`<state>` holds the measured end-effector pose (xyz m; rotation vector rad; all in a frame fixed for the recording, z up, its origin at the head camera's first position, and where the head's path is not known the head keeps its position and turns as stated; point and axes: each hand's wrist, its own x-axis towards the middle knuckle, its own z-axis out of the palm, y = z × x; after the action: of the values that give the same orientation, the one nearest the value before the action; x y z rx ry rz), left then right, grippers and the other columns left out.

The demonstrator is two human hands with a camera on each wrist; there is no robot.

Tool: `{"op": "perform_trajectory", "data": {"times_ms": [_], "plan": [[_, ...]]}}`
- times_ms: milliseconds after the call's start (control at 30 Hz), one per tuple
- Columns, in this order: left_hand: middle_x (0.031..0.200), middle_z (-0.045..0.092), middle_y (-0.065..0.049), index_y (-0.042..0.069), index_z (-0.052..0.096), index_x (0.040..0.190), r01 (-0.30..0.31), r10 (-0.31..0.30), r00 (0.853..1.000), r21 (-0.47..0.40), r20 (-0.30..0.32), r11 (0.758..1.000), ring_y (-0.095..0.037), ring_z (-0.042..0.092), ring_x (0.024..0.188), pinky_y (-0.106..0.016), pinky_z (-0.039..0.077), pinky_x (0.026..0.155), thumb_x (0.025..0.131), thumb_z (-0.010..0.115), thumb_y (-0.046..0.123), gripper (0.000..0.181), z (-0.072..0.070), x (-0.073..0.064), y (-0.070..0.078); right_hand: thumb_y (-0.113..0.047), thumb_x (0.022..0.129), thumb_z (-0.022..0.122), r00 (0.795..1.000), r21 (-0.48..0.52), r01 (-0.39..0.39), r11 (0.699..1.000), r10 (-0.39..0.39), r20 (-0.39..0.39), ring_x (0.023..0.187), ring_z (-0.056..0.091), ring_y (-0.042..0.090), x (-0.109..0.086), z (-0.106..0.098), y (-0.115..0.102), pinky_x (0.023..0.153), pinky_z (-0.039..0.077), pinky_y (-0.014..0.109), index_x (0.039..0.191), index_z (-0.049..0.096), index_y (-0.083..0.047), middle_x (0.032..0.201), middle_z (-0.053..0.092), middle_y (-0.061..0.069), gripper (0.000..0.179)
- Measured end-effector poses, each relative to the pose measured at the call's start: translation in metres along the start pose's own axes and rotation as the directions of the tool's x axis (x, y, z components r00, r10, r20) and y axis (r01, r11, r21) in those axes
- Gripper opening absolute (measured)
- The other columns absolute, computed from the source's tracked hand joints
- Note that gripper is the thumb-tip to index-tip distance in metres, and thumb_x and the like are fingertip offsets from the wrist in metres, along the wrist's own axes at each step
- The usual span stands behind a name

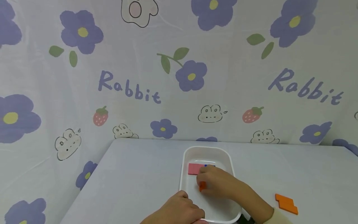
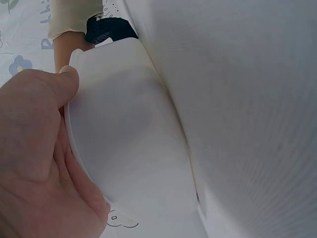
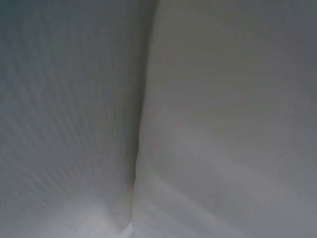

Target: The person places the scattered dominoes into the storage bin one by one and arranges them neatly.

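Observation:
A white plastic tray (image 1: 183,174) with rounded corners stands on the table. My left hand (image 1: 180,208) grips its near left rim; in the left wrist view the thumb lies over the edge and the fingers are against the outer wall. Inside the tray, my right hand (image 1: 216,183) pinches a small orange-red piece (image 1: 202,186), mostly covered by the fingers. Beyond those fingers a flat pink piece (image 1: 195,169) lies on the tray floor. Right beside it shows the edge of a blue piece (image 1: 209,165), the rest hidden by the hand.
A flat orange piece (image 1: 286,203) with a stepped outline lies on the white table (image 1: 134,180), right of the tray. A dark strap (image 1: 245,219) shows below the right forearm. Behind the table hangs a patterned cloth (image 1: 232,77). Only blurred pale surfaces fill the right wrist view.

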<state>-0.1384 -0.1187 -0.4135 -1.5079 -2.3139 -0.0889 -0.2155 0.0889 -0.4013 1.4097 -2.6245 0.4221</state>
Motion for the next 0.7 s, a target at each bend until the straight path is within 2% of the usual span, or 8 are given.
{"op": "perform_trajectory", "data": {"times_ms": [133, 367, 533, 700], "plan": [[0.056, 0.042, 0.015, 0.023, 0.055, 0.069, -0.005, 0.005, 1.0, 0.003, -0.022, 1.0, 0.002, 0.035, 0.052, -0.018, 0.029, 0.067, 0.103, 0.052, 0.04, 0.038, 0.0003, -0.0012, 0.0011, -0.011, 0.078, 0.084, 1.0, -0.018, -0.012, 1.0, 0.012, -0.023, 0.078, 0.048, 0.009, 0.0011, 0.0028, -0.0025, 0.071, 0.045, 0.026, 0.079, 0.066, -0.021, 0.085, 0.053, -0.008, 0.02], [0.056, 0.042, 0.015, 0.023, 0.053, 0.068, -0.016, 0.017, 0.998, 0.025, -0.06, 1.0, 0.001, 0.033, 0.052, -0.019, 0.027, 0.066, 0.105, 0.048, 0.04, 0.041, 0.0006, -0.0026, 0.0016, -0.013, 0.08, 0.083, 0.999, -0.049, -0.031, 0.998, 0.031, -0.01, 0.072, 0.046, 0.007, 0.0019, 0.0035, -0.0049, 0.068, 0.045, 0.024, 0.078, 0.066, -0.019, 0.08, 0.053, -0.008, 0.018], [0.057, 0.044, 0.015, 0.024, 0.054, 0.069, -0.006, 0.006, 0.999, 0.019, -0.034, 1.0, 0.001, 0.035, 0.053, -0.019, 0.028, 0.066, 0.105, 0.048, 0.04, 0.039, -0.0011, -0.0024, 0.0012, -0.014, 0.081, 0.083, 1.0, -0.052, -0.019, 0.998, 0.019, -0.01, 0.073, 0.048, 0.006, 0.0, 0.0011, -0.0052, 0.069, 0.046, 0.024, 0.078, 0.068, -0.019, 0.078, 0.054, -0.01, 0.016], [0.058, 0.047, 0.016, 0.024, 0.055, 0.071, -0.008, 0.008, 1.0, 0.027, -0.006, 1.0, 0.002, 0.041, 0.055, -0.019, 0.028, 0.066, 0.104, 0.05, 0.04, 0.037, -0.0019, -0.002, 0.0011, -0.01, 0.082, 0.081, 1.0, -0.003, -0.02, 1.0, 0.02, 0.018, 0.076, 0.053, 0.004, -0.0057, -0.0053, -0.0089, 0.073, 0.049, 0.025, 0.083, 0.071, -0.019, 0.081, 0.058, -0.013, 0.013]]}}
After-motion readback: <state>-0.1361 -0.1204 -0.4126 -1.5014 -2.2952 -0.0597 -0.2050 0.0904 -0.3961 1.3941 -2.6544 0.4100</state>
